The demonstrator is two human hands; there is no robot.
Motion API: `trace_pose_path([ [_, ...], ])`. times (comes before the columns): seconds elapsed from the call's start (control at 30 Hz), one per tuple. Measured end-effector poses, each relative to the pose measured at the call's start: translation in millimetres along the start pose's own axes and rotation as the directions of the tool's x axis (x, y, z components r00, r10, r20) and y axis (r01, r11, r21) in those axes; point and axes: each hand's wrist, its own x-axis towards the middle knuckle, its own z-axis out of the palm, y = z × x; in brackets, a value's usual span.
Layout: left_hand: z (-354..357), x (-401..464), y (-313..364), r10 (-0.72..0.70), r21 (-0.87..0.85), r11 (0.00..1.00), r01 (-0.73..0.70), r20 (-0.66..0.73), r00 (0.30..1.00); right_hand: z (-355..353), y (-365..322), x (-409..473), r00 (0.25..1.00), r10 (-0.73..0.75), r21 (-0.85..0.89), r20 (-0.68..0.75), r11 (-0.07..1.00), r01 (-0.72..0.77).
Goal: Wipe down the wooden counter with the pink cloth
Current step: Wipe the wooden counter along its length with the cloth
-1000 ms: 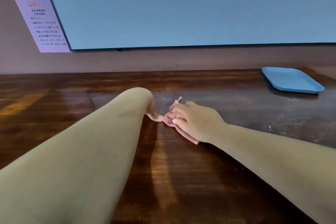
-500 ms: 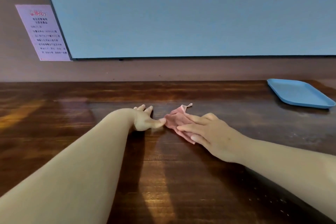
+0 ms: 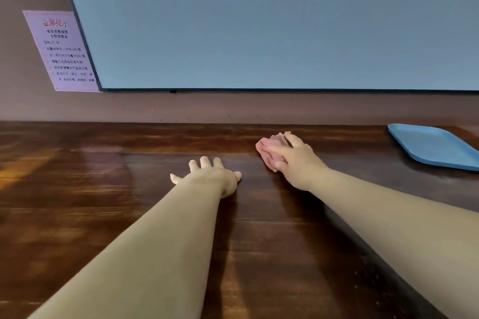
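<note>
Right hand: in the head view the right hand point(image 3: 293, 160) lies over the pink cloth point(image 3: 269, 149), fingers spread across it and the thumb tucked against its near edge, pressing it onto the wooden counter point(image 3: 103, 215).
Left hand: the left hand point(image 3: 210, 176) rests flat on the counter with fingers spread wide, holding nothing, just left of the cloth hand and apart from it.
Cloth position: bunched under the right palm, toward the counter's far edge and right of its middle, short of the back wall.
Cloth handling: it looks soft, light and limp, so it will likely crumple or roll under a push; a broad flat palm over its centre, with the fingertips pinning the leading edge, should keep it spread and sliding.
Counter: dark, glossy boards with streaky reflections; likely smooth enough for the cloth to glide.
Other things: a blue tray point(image 3: 435, 147) sits near the far right corner, well apart from the cloth; a pink notice point(image 3: 64, 52) hangs on the wall beside a large grey panel point(image 3: 259, 21).
Stage: wiping appears under way.
</note>
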Motion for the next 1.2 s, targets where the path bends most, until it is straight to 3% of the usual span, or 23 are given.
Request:
trace_pose_path([
  [0.1, -6.3, 12.8, 0.1, -0.013, 0.049, 0.999, 0.011, 0.033, 0.999, 12.2, -15.1, -5.0, 0.98, -0.172, -0.008, -0.097, 0.985, 0.172],
  [0.2, -10.5, 19.5, -0.6, -0.019, 0.109, 0.994, 0.009, 0.091, 0.996, 26.8, -15.0, -9.3, 0.955, -0.291, -0.113, 0.053, 0.949, 0.296],
  [0.3, -12.7, 21.2, 2.9, -0.036, 0.12, 0.993, 0.022, 0.118, 0.992, 16.2, -5.3, 7.2, 0.937, -0.288, -0.12, 0.2, 0.942, 0.315],
  [0.37, -14.3, 19.0, 4.6, -0.043, 0.12, 0.992, 0.03, 0.108, 0.993, 7.9, 1.8, 27.5, 0.955, -0.159, -0.162, 0.252, 0.966, 0.204],
  [0.47, -14.2, 14.2, 5.3, -0.032, 0.121, 0.992, 0.022, 0.082, 0.996, 8.6, -3.0, 53.8, 0.973, 0.107, -0.234, 0.203, 0.971, -0.058],
  [0.53, -16.0, 8.9, 4.6, -0.014, 0.11, 0.994, 0.006, 0.073, 0.997, 19.1, -19.0, 64.3, 0.967, 0.109, -0.179, 0.231, 0.982, -0.068],
  [0.6, -18.2, 2.4, 4.2, 0.01, 0.097, 0.995, -0.017, 0.075, 0.997, 29.6, -32.0, 69.5, 0.962, 0.014, -0.121, 0.271, 0.992, 0.019],
  [0.7, -18.6, -1.3, 3.4, 0.019, 0.071, 0.997, -0.026, 0.099, 0.995, 28.5, -19.5, 80.0, 0.976, 0.026, -0.204, 0.217, 0.979, 0.019],
  [0.77, -17.8, 1.0, 3.0, 0.019, 0.067, 0.997, -0.026, 0.114, 0.993, 19.0, -1.0, 87.5, 0.968, 0.215, -0.285, 0.128, 0.943, -0.172],
  [0.83, -20.8, 5.2, 3.3, 0.021, 0.082, 0.996, -0.032, 0.133, 0.991, 11.9, 8.3, 93.3, 0.907, 0.417, -0.318, 0.061, 0.869, -0.379],
  [0.9, -24.1, 11.0, 6.5, 0.024, 0.109, 0.993, -0.043, 0.165, 0.986, 10.8, 2.7, 96.6, 0.913, 0.398, -0.323, 0.093, 0.879, -0.35],
  [1.0, -24.0, 15.6, 9.9, 0.009, 0.089, 0.996, -0.023, 0.154, 0.988, 13.5, -2.9, 94.2, 0.97, 0.114, -0.213, 0.214, 0.975, -0.068],
  [1.03, -24.0, 17.3, 10.6, 0.006, 0.087, 0.996, -0.018, 0.146, 0.989, 11.4, 2.6, 93.9, 0.975, 0.081, -0.206, 0.208, 0.978, -0.037],
  [1.1, -25.6, 19.2, 12.0, 0.01, 0.085, 0.996, -0.023, 0.159, 0.987, 4.5, 22.5, 95.7, 0.972, 0.194, -0.28, 0.131, 0.948, -0.152],
  [1.2, -29.7, 17.7, 13.1, 0.0, 0.066, 0.998, -0.013, 0.203, 0.979, 1.2, 32.5, 95.9, 0.888, 0.459, -0.361, 0.029, 0.833, -0.419],
])
